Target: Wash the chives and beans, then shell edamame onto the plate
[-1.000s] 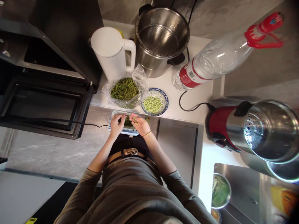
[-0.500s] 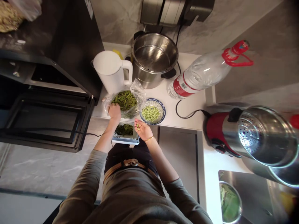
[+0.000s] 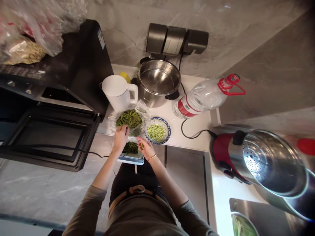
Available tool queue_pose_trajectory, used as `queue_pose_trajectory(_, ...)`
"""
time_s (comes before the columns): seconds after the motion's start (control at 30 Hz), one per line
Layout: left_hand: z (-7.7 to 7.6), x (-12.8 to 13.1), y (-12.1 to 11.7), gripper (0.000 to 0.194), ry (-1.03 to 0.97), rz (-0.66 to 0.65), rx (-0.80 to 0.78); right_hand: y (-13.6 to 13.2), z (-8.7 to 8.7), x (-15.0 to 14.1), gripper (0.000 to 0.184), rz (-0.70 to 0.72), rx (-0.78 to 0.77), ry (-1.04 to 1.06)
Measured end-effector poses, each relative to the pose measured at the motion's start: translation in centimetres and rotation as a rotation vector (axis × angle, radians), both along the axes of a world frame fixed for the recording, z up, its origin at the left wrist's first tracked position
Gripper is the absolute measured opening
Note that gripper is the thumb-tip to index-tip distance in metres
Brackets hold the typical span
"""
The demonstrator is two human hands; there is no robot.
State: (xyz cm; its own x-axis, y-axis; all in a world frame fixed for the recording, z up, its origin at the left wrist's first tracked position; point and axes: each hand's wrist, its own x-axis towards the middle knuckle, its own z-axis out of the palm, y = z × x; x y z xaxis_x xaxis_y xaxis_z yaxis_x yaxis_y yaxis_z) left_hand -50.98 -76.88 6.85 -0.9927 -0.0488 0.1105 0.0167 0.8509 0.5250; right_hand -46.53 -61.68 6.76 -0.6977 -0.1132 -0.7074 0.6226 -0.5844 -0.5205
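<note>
My left hand (image 3: 121,137) is at the front rim of a clear plastic bag (image 3: 145,115) of green bean pods (image 3: 130,118). Its fingers are pinched together, and what they hold is too small to make out. My right hand (image 3: 146,149) is curled, with green shelled beans (image 3: 142,146) between its fingers and palm. Just beyond it stands a blue-rimmed plate (image 3: 168,127) holding many shelled beans (image 3: 156,132). Below both hands, a tray with a pale blue edge (image 3: 134,161) contains dark green pods or shells (image 3: 131,147).
Behind the bag stand a white jug (image 3: 117,95) and a steel pot (image 3: 158,82). A large water bottle (image 3: 197,100) is to the right, near a red and steel appliance (image 3: 227,150). An oven door (image 3: 51,134) hangs open at left. Further right is a sink (image 3: 265,216).
My left hand has drawn back from the pods to the bag's front edge. The fingers of my right hand have curled further over the beans. The view has tilted upward.
</note>
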Motion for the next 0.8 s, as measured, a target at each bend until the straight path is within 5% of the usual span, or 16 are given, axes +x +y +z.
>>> queue_pose_trajectory(0.23, 0.5, 7.9, 3.8, 0.015, 0.048, -0.082, 0.002, -0.5, -0.9, -0.3, 0.031, 0.087, 0.068, 0.141)
queue_pose_trajectory(0.47, 0.0, 10.0, 5.5, 0.019, -0.080, -0.009, -0.189, 0.4, -1.9, 1.2, 0.032, 0.176, 0.056, 0.172)
queue_pose_trajectory(0.7, -0.9, 10.3, 8.3, 0.037, -0.047, 0.254, 0.368, 0.6, -1.2, 1.9, 0.029, 0.100, 0.018, 0.232)
queue_pose_trajectory(0.8, -0.8, 9.9, 8.6, 0.039, -0.102, 0.173, 0.473, 1.4, -1.1, 1.7, 0.032, 0.120, 0.046, 0.247)
